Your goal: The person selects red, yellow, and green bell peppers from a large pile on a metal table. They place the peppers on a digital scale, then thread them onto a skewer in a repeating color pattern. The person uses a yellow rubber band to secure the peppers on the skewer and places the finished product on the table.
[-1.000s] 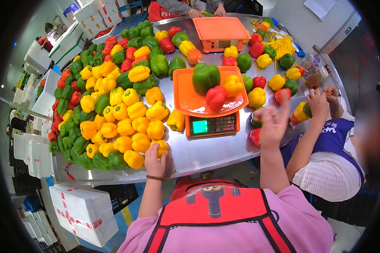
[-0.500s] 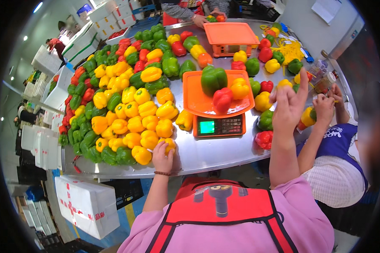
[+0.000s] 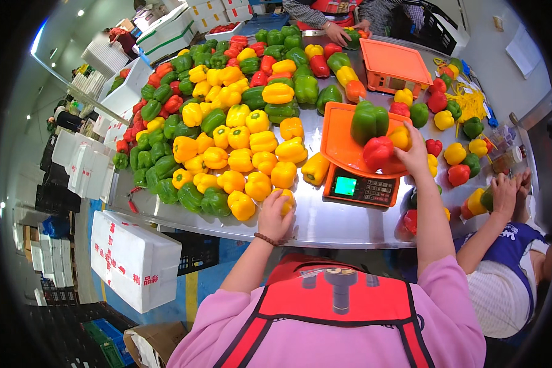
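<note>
Taking the pan's centre as my clock, wearer at six, my right hand [image 3: 416, 154] has come down from the air off to the right and now grasps the yellow pepper [image 3: 400, 138] at three o'clock on the orange pan [image 3: 339, 136]. I read that as attention turning to the set on the scale [image 3: 363, 187]: a green pepper [image 3: 368, 122] near twelve and a red pepper [image 3: 378, 152] near five share the pan, and the display is lit. My left hand [image 3: 275, 219], toward half past seven, stays cupped over another pepper [image 3: 287, 201] at the pile's near edge; I can't tell whether it grips.

The shiny metal table [image 3: 325, 228] carries the mixed pile [image 3: 230, 144] from eight to eleven, a second scale [image 3: 396, 64] at one and yellow ties [image 3: 467, 103] past two. One co-worker's hands [image 3: 506, 191] work at four, another's [image 3: 338, 34] at twelve. Beyond, I see a white box [image 3: 135, 260] at eight and stacked boxes [image 3: 73, 150] at nine.
</note>
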### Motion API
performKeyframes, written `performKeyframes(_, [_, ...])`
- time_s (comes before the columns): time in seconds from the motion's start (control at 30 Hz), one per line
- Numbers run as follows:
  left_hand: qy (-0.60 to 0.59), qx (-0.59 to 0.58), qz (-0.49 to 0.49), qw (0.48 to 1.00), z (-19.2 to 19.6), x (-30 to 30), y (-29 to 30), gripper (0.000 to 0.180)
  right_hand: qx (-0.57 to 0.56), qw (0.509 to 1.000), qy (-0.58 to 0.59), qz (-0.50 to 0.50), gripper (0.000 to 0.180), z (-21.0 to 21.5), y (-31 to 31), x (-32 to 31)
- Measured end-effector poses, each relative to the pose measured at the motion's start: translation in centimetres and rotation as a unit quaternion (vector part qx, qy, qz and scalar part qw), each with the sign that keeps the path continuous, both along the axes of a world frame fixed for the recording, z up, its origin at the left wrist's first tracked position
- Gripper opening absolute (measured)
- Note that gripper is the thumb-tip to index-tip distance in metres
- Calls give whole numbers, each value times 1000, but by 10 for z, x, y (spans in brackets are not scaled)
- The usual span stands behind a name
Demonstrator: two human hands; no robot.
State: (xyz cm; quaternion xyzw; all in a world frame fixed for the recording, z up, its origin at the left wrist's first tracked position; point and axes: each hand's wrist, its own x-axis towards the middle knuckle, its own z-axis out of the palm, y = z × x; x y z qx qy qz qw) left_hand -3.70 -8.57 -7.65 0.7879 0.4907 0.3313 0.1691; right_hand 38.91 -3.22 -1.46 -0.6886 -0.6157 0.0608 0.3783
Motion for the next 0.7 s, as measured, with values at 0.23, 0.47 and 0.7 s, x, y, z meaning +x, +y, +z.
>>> performKeyframes(0.23, [79,59,157,983,19,-51,80,37,187,955,166,-158,73,44,-69,-52])
performKeyframes(0.47, [167,7,167,972,25,-40,143,39,-69,975,117,177,73,-26,-106,-187])
performKeyframes(0.7, [137,-77,73,985,16,35,217,44,-30,976,6,214,64,-79,-58,-246])
